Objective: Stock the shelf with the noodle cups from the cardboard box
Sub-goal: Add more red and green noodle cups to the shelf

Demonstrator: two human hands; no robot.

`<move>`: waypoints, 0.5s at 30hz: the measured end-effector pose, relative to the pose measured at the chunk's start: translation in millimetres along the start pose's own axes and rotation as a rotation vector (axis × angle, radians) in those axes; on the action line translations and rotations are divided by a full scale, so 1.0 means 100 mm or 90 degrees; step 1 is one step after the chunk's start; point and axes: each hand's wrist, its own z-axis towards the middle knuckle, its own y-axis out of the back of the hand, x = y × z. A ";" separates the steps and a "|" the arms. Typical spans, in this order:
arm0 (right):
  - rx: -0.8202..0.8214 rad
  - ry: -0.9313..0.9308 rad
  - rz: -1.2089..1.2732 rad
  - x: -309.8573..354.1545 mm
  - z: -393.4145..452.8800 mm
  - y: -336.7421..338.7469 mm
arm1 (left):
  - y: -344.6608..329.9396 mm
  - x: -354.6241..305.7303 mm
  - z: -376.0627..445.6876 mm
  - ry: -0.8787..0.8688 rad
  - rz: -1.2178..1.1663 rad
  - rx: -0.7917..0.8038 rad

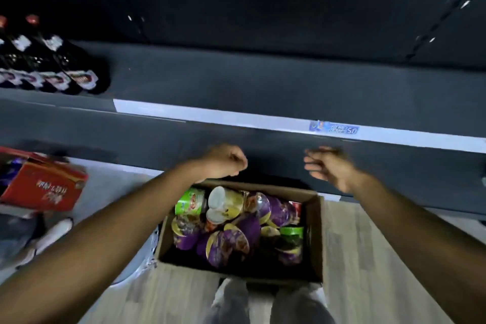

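One cardboard box point(313, 234) sits on the floor at 6 o'clock, its long axis running 9 to 3. The noodle cups point(228, 229) lie jumbled on their sides, pointing every way; count unclear, mostly purple, at least two green. Left hand point(226, 163) clenched, holding nothing; right hand point(328, 166) released, fingers spread, blurred. Both hover above the box's far rim, cups below. Shelf point(263, 81) at 12 o'clock.

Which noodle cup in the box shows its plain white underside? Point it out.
The yellow cup at the far end of the cardboard box, lying on its side beside the green cup; the others show printed lids or sides.
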 end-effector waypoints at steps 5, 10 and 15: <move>-0.031 -0.122 -0.085 -1.00 0.58 0.22 | -0.78 0.58 0.40 0.080 0.071 0.054; 0.012 -0.230 -0.184 -2.05 1.06 0.26 | -1.73 1.19 0.88 0.179 0.042 0.066; 0.033 -0.211 -0.182 -2.73 1.60 0.11 | -2.51 1.67 1.48 0.223 0.050 0.024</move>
